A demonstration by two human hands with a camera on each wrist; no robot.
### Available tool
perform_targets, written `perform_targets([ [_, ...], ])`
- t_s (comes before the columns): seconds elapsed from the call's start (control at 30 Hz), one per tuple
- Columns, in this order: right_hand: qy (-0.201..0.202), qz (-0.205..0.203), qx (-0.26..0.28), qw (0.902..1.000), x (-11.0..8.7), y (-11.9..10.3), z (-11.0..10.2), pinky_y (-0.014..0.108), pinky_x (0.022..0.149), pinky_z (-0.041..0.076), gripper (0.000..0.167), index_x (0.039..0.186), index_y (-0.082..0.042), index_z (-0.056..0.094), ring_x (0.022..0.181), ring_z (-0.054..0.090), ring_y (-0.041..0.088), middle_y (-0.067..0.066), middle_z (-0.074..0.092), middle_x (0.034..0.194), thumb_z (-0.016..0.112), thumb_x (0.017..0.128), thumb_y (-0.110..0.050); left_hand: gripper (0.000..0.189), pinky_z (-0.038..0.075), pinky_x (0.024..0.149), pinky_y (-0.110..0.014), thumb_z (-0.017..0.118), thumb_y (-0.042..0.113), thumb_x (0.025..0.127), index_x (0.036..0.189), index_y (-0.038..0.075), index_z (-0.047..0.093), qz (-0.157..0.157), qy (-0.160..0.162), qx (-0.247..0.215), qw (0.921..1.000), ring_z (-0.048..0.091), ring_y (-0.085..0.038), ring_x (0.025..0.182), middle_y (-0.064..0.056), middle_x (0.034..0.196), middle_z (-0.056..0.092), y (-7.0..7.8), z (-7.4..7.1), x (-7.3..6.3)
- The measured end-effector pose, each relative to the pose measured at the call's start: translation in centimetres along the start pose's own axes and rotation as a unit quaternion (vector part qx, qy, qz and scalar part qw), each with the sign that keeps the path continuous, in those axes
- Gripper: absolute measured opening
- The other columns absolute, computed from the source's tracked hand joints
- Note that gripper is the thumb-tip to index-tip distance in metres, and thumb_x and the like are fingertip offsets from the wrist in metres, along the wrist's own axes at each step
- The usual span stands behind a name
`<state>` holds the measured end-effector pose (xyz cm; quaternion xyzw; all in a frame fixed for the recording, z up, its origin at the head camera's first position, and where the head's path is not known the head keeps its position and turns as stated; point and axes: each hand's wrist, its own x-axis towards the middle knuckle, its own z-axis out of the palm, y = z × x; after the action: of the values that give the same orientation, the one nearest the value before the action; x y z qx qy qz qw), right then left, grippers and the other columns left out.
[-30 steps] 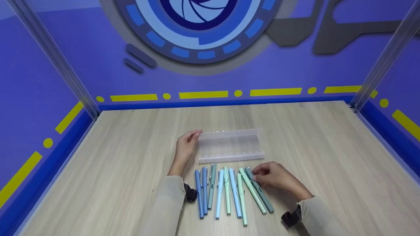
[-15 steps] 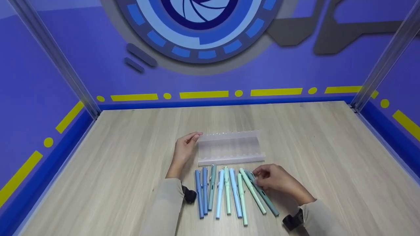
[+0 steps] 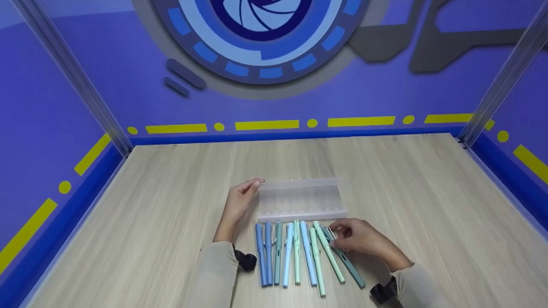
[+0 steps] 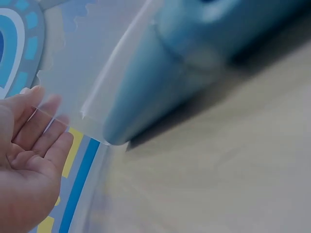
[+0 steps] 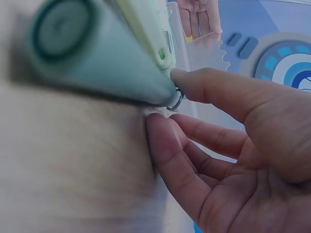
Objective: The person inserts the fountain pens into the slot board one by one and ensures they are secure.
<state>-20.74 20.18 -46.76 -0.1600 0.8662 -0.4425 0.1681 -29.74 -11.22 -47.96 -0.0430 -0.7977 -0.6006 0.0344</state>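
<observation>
My left hand pinches the left end of a translucent plastic pen tray with scalloped edges, at its far corner. In the left wrist view, that hand's thumb and fingers lie on either side of the clear sheet. Between thumb and fingers, my right hand pinches the clip end of a dark green pen. This pen lies slanted on the table at the right end of a row. Beside it lies a light green pen, tilted the same way. The right fingertips partly hide the dark green pen's top.
Several more pens lie side by side in front of the tray, among them a dark blue pen, a light blue pen and a teal pen. The wooden table is walled by blue printed panels.
The tray has come nearer to me with the left hand, close to the pens' tops. The left-hand pens have shifted slightly. The dark green pen's lower end has swung right, away from its neighbour.
</observation>
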Motion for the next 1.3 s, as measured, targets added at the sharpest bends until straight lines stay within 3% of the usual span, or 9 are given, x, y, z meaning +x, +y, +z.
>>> perform_targets([
  [0.27,-0.001,-0.005,0.003,1.0000,0.0,0.2,0.1,0.025,0.053,0.052,0.039,0.120,0.003,0.060,0.065,0.057,0.015,0.005,0.061,0.080,0.064,0.092,-0.023,0.031,0.042,0.110,-0.040,0.055,0.033,0.098,0.118,0.013,0.069,-0.009,0.006,-0.002,0.9999,0.053,-0.024,0.129,-0.005,0.130,0.063,0.2,0.2,-0.4],
  [0.63,-0.008,-0.012,-0.021,0.9997,0.0,-0.3,0.2,0.021,0.049,0.045,0.048,0.128,0.006,0.055,0.056,0.053,0.008,0.002,0.061,0.075,0.068,0.088,-0.018,0.030,0.044,0.108,-0.040,0.055,0.029,0.098,0.117,0.011,0.069,-0.006,0.007,-0.002,1.0000,0.054,-0.024,0.128,-0.006,0.129,0.064,0.2,0.0,-0.6],
  [0.83,-0.016,-0.021,-0.031,0.9992,0.2,-0.4,-0.1,0.022,0.048,0.047,0.044,0.126,0.003,0.058,0.055,0.053,0.008,0.003,0.061,0.076,0.068,0.087,-0.015,0.030,0.045,0.107,-0.039,0.054,0.030,0.098,0.117,0.011,0.069,-0.005,0.010,0.000,0.9999,0.054,-0.025,0.128,-0.006,0.129,0.064,0.4,0.2,-0.8],
  [1.1,-0.014,-0.004,-0.007,0.9999,0.2,-0.2,-0.5,0.027,0.050,0.052,0.041,0.120,-0.001,0.060,0.059,0.056,0.014,0.005,0.060,0.077,0.072,0.084,-0.015,0.031,0.043,0.109,-0.039,0.054,0.032,0.098,0.118,0.012,0.069,-0.014,0.008,0.000,0.9999,0.053,-0.024,0.129,-0.005,0.130,0.063,0.3,0.4,-0.7],
  [1.3,-0.023,0.005,0.041,0.9989,0.2,0.3,-0.9,0.029,0.056,0.055,0.042,0.123,-0.003,0.059,0.064,0.059,0.016,0.007,0.063,0.080,0.070,0.084,-0.015,0.032,0.042,0.110,-0.040,0.054,0.029,0.099,0.118,0.008,0.068,-0.014,0.009,-0.005,0.9999,0.053,-0.026,0.129,-0.008,0.130,0.063,0.7,0.2,-0.9],
])
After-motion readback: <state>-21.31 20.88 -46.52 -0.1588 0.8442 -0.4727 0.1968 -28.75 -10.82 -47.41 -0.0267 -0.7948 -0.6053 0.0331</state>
